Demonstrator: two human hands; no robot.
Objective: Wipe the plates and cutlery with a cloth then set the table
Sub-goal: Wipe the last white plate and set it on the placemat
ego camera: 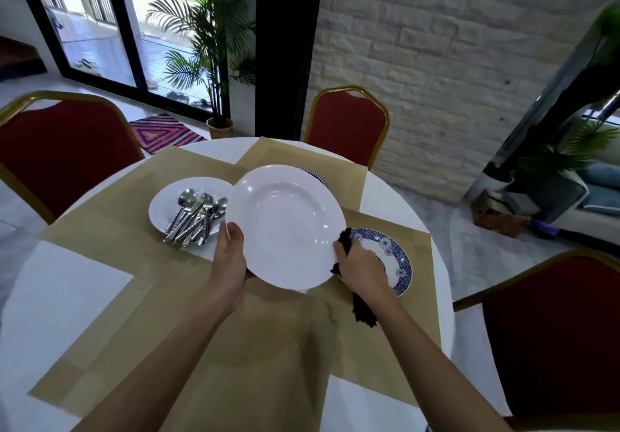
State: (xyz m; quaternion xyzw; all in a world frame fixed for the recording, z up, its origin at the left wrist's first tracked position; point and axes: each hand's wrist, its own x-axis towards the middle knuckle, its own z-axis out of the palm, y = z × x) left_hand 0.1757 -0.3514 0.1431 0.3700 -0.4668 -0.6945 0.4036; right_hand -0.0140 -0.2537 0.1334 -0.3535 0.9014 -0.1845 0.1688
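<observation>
Left hand (pixel 231 257) grips the big round white plate (pixel 285 227) by its rim, thumb on top, up over the round white surface (pixel 67 280). Right hand (pixel 359 264) holds the other edge w/ a black cloth (pixel 364 312). Shiny metal spoons & forks (pixel 196 217) lie on a small white plate (pixel 161 207), left side. Blue-pattern plate (pixel 401 264) sits below the right hand.
</observation>
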